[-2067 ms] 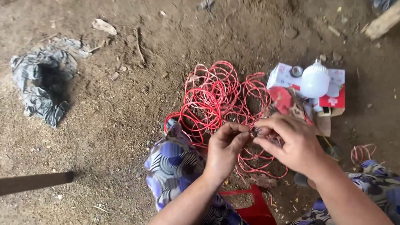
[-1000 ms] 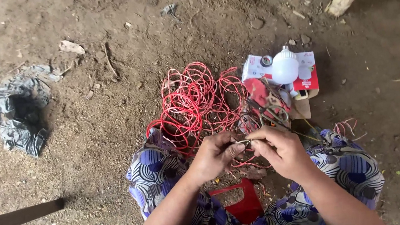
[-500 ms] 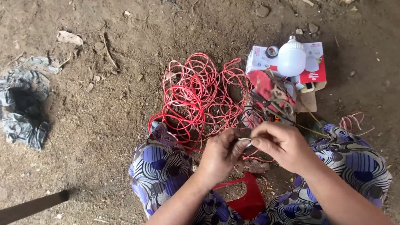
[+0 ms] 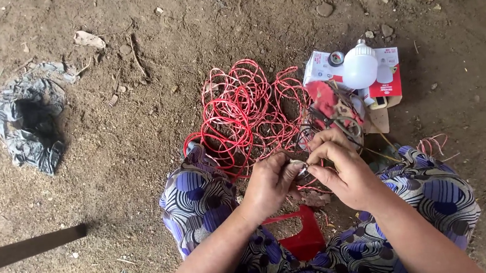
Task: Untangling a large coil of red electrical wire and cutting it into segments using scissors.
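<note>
A crumpled grey plastic bag [image 4: 27,124] is seen on the dirt floor [image 4: 139,164] at the left of the frame. At lower centre, a small piece at the end of the tangled red wire [image 4: 247,115] is pinched between the left hand [image 4: 268,184] and right hand [image 4: 344,168], both closed on it. A white bulb [image 4: 360,67] is laid on its box [image 4: 388,75] at upper right.

Blocked just ahead of both hands by the red wire tangle [image 4: 247,115] — to the right, by the bulb [image 4: 360,67] on its box [image 4: 390,75]. Open dirt ground [image 4: 139,164] leftward, up to the crumpled grey bag [image 4: 27,124].
</note>
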